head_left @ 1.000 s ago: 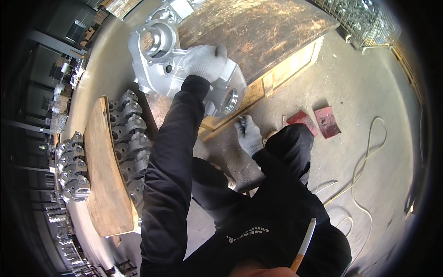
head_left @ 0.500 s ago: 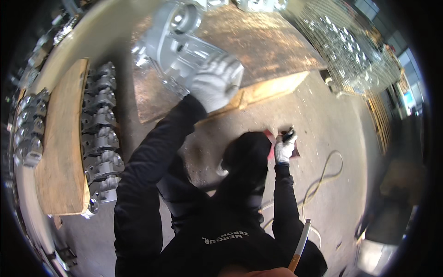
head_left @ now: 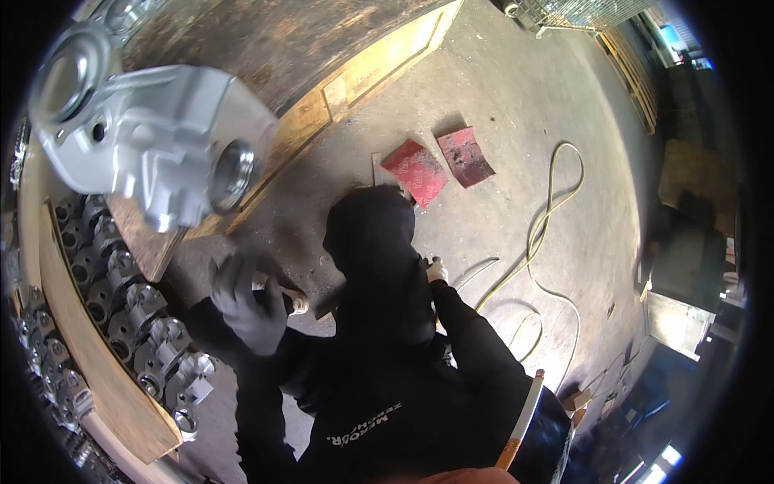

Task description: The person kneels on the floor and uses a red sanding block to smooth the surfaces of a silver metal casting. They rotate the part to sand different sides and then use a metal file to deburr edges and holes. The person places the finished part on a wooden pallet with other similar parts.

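Note:
A large silver metal casting with round bored openings stands at the edge of the worn wooden table at upper left. Below it, my gloved left hand is raised in the shade, apart from the casting, with fingers spread and nothing in them. My gloved right hand is low beside my right leg, partly covered by it. Its fingers are too hidden to show what they hold, if anything. Beyond my knee, two red, rough-looking sheets lie on the concrete floor, soiled with grey dust.
Rows of similar castings stand at left along a long wooden board. A yellowish hose loops over the floor to the right. A wire cage stands at the far right. One cigarette juts in at the bottom.
My left hand has come off the casting and moved down and left. My right hand, which held a small dark tool, has drawn back beside my leg. The view has swung right.

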`<state>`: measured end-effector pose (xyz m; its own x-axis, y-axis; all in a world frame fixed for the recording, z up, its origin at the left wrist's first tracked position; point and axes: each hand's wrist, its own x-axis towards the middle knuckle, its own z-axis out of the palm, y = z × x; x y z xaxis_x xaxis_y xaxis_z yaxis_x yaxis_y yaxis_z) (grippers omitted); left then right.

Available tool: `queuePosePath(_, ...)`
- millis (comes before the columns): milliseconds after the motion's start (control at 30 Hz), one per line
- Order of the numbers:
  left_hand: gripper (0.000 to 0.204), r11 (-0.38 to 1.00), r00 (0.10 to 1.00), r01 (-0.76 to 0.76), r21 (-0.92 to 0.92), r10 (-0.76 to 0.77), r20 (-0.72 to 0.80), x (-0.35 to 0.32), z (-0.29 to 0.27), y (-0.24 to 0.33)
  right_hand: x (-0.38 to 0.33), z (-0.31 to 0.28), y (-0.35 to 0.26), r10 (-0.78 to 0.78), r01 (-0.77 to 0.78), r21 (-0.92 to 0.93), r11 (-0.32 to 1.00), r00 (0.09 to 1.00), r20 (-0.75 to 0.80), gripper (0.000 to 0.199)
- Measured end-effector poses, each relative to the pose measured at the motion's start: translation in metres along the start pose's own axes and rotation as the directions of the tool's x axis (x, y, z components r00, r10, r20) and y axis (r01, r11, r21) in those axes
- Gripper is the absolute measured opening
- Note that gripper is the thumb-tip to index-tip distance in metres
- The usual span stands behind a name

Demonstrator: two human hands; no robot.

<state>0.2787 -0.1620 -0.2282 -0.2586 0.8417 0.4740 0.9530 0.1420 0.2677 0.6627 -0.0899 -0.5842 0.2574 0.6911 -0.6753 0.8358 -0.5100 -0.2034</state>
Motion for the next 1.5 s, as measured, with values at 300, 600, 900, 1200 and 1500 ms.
queuePosePath(300, 0.039, 0.955, 0.938, 0.279, -0.102, -0.249, 0.24, -0.033, 0.057, 0.0, 0.178, 0.007, -0.107, 0.258, -0.164, 0.321, 0.933, 0.926, -0.275, 0.143)
queuePosePath(600, 0.043, 0.945, 0.912, 0.314, -0.098, -0.271, 0.307, -0.017, 0.064, 0.003, 0.209, -0.031, -0.176, 0.367, -0.328, 0.23, 0.916, 0.917, -0.157, 0.135)
queuePosePath(900, 0.047, 0.889, 0.936, 0.316, -0.331, -0.236, 0.262, -0.004, 0.038, 0.034, 0.056, -0.168, -0.188, -0.196, 0.744, 0.485, 0.46, 0.618, -0.762, 0.077)
queuePosePath(1200, 0.088, 0.495, 0.973, 0.194, -0.847, -0.208, 0.101, 0.021, 0.032, 0.084, -0.223, -0.225, -0.224, -0.79, 0.917, 0.398, 0.029, 0.265, -0.553, 0.071)
queuePosePath(1500, 0.073, 0.033, 0.698, 0.463, -0.886, -0.63, 0.341, -0.064, 0.025, 0.009, -0.301, -0.141, -0.272, -0.938, 0.424, 0.84, 0.338, 0.224, 0.265, 0.054)
